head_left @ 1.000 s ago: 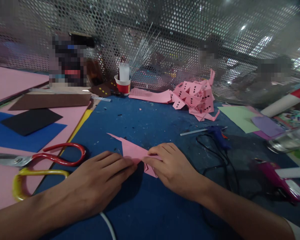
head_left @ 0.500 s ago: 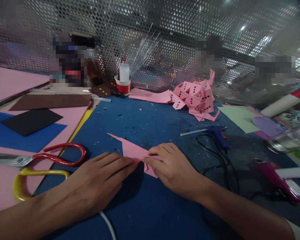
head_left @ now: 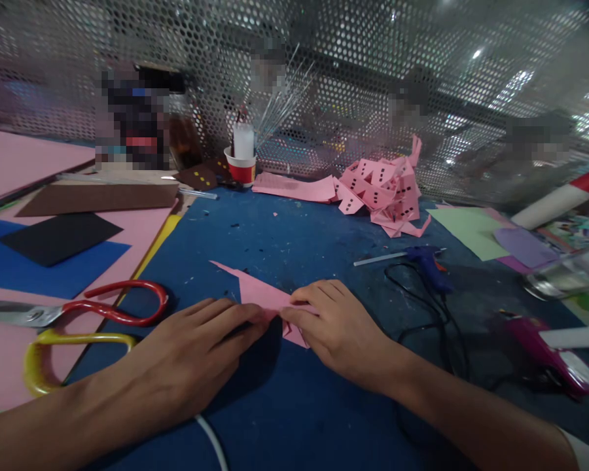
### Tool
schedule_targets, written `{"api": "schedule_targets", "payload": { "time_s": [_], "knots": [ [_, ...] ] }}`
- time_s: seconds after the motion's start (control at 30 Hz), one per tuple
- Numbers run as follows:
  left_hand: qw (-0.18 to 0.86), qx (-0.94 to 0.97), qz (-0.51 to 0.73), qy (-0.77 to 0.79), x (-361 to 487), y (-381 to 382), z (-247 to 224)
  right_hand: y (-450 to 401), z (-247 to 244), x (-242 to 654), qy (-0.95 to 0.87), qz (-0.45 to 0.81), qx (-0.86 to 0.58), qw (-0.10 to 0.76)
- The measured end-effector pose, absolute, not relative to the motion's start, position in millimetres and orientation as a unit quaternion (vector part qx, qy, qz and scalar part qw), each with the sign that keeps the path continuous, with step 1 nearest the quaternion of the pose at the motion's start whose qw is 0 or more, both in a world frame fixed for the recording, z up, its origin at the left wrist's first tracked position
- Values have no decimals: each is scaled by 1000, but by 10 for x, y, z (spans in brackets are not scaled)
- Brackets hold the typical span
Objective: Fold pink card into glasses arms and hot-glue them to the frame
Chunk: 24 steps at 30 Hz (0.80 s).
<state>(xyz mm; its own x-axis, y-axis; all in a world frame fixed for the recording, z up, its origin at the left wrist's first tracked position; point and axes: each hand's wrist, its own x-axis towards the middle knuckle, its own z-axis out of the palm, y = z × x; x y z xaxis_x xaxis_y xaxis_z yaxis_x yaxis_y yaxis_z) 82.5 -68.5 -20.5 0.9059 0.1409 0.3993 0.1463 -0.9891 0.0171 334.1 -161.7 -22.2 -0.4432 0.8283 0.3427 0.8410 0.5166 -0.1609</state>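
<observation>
A folded pink paper piece (head_left: 260,293) lies on the blue tabletop (head_left: 275,242), its thin pointed tip reaching up and left. My left hand (head_left: 211,347) has its fingers pressed together on the paper's lower left edge. On the right side, my right hand (head_left: 336,327) pinches the paper between thumb and fingers. The fingertips of both hands nearly meet at the lower edge, where small folded flaps show. Part of the paper is hidden under the fingers.
Scissors (head_left: 112,311) with red and yellow handles lie left, beside blue and black sheets. Behind are a paper cup (head_left: 240,169) and a pile of pink cutouts (head_left: 383,190). A blue glue gun (head_left: 429,267) with its cord and a magenta tool (head_left: 550,353) lie right.
</observation>
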Motion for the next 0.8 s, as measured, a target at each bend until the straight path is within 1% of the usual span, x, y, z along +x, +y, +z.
{"api": "schedule_targets", "payload": {
  "time_s": [0.5,0.8],
  "knots": [
    [13,-980,-191,-48,793,-647,-288,-1621,-226,3337,-850,-17,-492,188],
    [28,-983,-173,-50,800,-659,-236,-1625,-216,3348,-851,-13,-492,182]
  ]
}}
